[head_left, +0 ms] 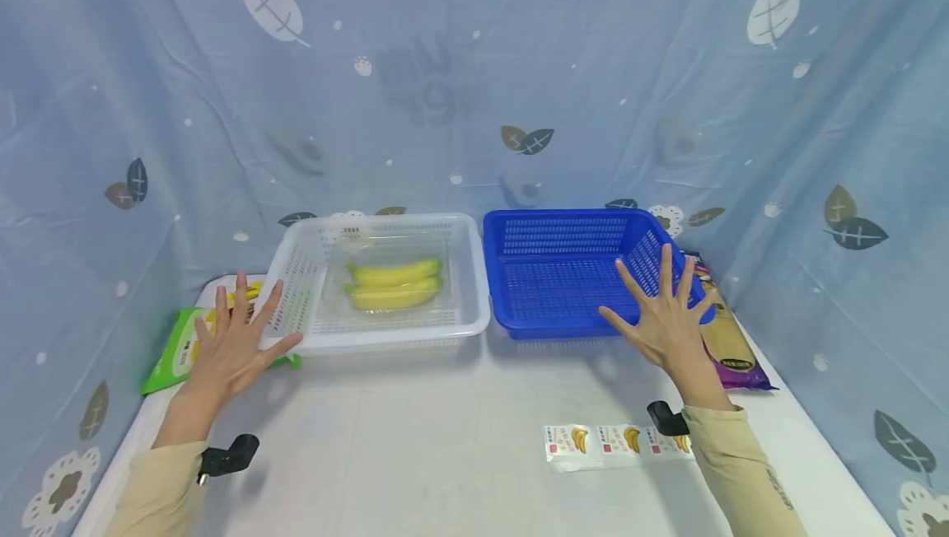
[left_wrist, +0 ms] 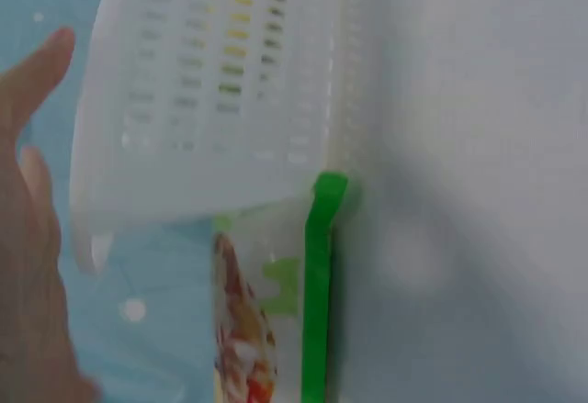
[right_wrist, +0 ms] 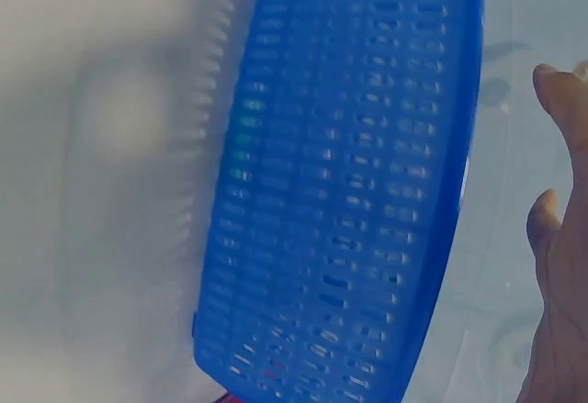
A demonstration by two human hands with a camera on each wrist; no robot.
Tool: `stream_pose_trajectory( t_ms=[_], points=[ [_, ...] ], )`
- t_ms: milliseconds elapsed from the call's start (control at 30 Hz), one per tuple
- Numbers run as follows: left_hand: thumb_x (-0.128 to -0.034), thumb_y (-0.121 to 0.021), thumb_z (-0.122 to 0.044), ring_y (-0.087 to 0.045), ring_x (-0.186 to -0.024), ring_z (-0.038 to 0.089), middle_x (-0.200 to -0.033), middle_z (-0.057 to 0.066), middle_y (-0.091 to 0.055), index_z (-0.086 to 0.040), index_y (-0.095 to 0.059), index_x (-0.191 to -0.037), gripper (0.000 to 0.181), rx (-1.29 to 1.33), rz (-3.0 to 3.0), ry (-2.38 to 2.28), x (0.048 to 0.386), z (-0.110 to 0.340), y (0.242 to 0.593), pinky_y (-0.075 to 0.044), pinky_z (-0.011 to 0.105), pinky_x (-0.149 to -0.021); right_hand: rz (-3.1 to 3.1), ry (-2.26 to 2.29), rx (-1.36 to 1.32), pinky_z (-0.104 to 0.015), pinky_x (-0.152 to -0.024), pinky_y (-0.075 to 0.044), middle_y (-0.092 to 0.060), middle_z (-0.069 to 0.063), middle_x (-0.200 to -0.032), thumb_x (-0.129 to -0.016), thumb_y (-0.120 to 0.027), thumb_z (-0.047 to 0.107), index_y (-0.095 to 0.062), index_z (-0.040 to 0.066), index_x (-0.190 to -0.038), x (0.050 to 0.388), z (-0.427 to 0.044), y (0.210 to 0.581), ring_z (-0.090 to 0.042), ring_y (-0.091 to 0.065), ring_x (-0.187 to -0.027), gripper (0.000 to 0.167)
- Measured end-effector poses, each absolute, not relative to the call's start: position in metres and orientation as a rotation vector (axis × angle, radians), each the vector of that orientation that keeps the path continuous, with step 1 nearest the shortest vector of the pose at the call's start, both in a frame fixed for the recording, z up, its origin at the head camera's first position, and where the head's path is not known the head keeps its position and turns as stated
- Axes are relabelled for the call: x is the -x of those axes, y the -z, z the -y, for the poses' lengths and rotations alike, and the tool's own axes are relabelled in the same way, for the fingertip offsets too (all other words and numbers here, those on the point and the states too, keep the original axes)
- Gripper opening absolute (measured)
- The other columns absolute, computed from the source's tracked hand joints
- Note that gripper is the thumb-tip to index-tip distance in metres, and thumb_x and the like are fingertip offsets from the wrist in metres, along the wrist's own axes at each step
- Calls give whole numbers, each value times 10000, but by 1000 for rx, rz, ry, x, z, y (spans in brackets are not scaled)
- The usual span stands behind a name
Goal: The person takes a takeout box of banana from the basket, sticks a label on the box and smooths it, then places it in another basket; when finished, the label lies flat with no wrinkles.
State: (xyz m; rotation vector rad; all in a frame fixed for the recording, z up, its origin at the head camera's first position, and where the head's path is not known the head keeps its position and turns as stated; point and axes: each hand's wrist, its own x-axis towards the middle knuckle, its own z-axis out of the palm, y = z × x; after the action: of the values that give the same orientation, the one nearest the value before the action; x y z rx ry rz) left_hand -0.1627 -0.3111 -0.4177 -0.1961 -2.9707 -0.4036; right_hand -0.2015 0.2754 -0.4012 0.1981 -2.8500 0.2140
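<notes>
With fingers spread wide, my left hand [head_left: 231, 347] hovers by the left end of a white plastic basket [head_left: 385, 339]. Two yellow bananas [head_left: 395, 286] in clear wrapping lie inside that basket. My right hand [head_left: 667, 327], its fingers likewise splayed, is over the right front corner of a blue plastic basket [head_left: 556, 324]. Neither hand holds anything. In the left wrist view the left hand [left_wrist: 32, 229] is beside the white basket's rim [left_wrist: 92, 146]; the right wrist view has the right hand [right_wrist: 565, 238] apart from the blue basket [right_wrist: 340, 183].
A green and white food bag [head_left: 178, 347] lies left of the white basket, partly hidden. Beyond the right hand is a purple-ended packet [head_left: 737, 356]. A strip of banana-printed labels [head_left: 593, 445] lies near the right forearm. Blue patterned cloth [head_left: 445, 92] encloses the white table [head_left: 415, 438].
</notes>
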Motion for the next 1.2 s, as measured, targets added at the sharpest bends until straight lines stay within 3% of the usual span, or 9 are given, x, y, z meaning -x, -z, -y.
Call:
stream_pose_trajectory(
  t_ms=[100,300,400,500,533,733,900,1200],
  points=[
    [-931,-550,-509,232,-1366,455,-1550,117,268,-262,-32,-1545,840,303,3020,614,167,318,417,-54,796,-931,2826,-233,-247,-826,-892,40,328,-69,-1538,-865,-419,727,-160,354,-1528,200,-273,404,-405,300,-1357,803],
    [-882,-652,-468,173,-1359,523,-1561,217,171,-94,-422,-1443,713,370,3065,750,173,333,411,-112,787,-932,2837,-211,-323,-826,-903,5,283,-82,-1557,-869,-453,701,-195,349,-1523,198,-267,409,-415,265,-1370,786],
    [-853,-697,-447,-320,-1307,508,-1557,285,59,-39,-575,-1312,626,405,3060,747,176,337,410,-355,644,-928,2838,-197,-366,-822,-912,-9,252,-95,-1567,-866,-471,693,-223,341,-1517,197,-264,414,-425,239,-1378,781],
    [-815,-747,-423,-615,-976,346,-1540,315,-98,-8,-675,-1164,547,452,3017,725,179,339,410,-484,437,-740,2825,-173,-422,-809,-935,-36,221,-102,-1577,-865,-471,692,-245,339,-1511,195,-262,418,-437,199,-1391,771],
    [-802,-760,-420,-633,-891,326,-1525,325,-148,2,-694,-1119,532,472,3000,703,180,339,410,-482,389,-688,2819,-159,-442,-803,-944,-52,205,-109,-1581,-865,-473,691,-263,333,-1506,195,-261,418,-444,181,-1395,764],
    [-691,-851,-368,-457,-1165,538,-1469,319,-300,32,-732,-956,494,480,2946,633,181,337,413,-481,459,-743,2797,-119,-560,-752,-998,-118,84,-157,-1596,-863,-495,674,-353,289,-1479,196,-254,419,-445,114,-1414,740],
    [-657,-875,-311,-399,-1205,569,-1442,301,-348,10,-741,-901,426,394,2978,644,182,334,409,-448,539,-832,2824,-218,-660,-694,-1052,-112,-42,-187,-1593,-881,-533,611,-397,244,-1466,197,-243,412,-448,71,-1418,704],
    [-631,-885,-323,-465,-1141,500,-1442,273,-358,-43,-743,-828,370,322,3000,648,186,331,406,-376,269,-599,2978,-820,-752,-776,-970,-96,-85,-126,-1601,-968,-495,448,-365,198,-1484,201,-224,390,-425,22,-1429,588]
  ],
)
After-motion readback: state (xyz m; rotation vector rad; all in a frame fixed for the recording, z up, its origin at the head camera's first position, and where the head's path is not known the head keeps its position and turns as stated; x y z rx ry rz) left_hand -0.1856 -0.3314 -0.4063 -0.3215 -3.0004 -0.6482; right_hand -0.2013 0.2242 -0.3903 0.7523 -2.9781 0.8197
